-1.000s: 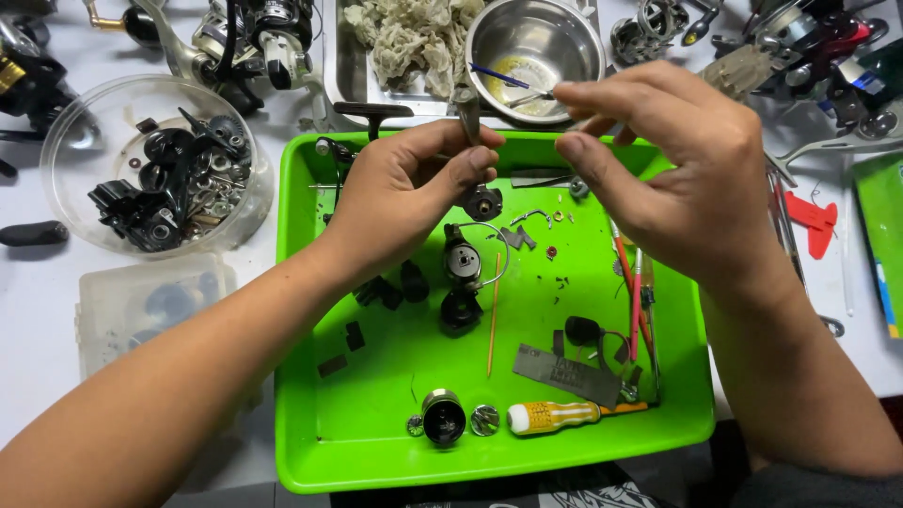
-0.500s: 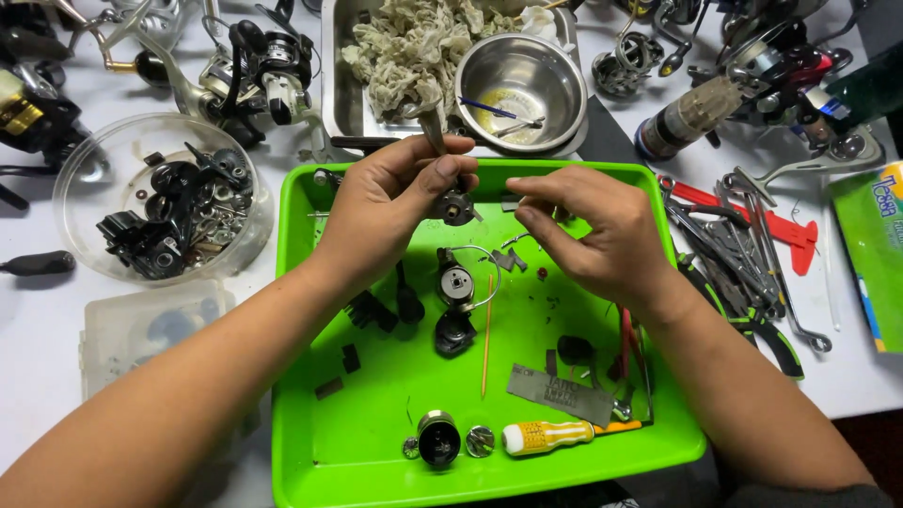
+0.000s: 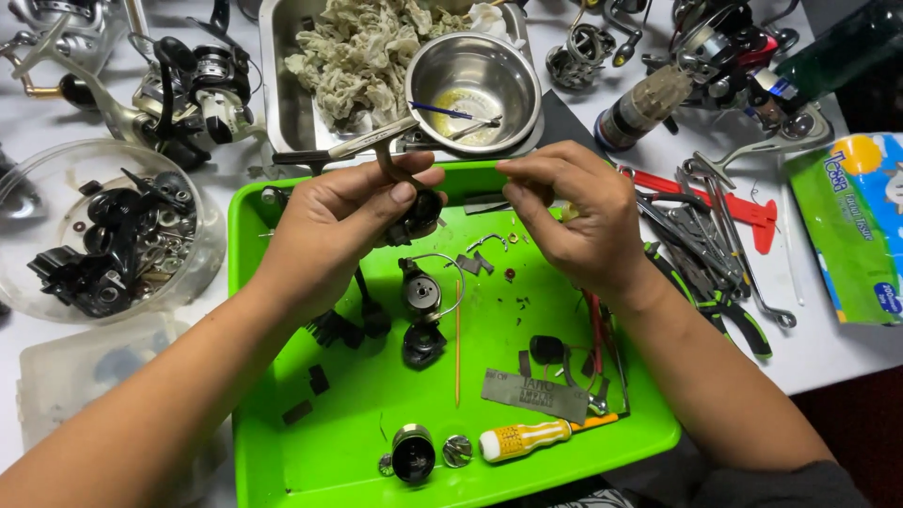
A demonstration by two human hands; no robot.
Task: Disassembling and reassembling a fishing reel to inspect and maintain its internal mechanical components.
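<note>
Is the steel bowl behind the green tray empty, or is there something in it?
Not empty. The steel bowl stands upright with a yellowish film at its bottom, and a blue stick and a thin metal tool lie in it.

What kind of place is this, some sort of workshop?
Probably a fishing-reel repair bench. The left hand holds a reel part over a green tray of small parts, with whole reels and pliers beside it.
</note>
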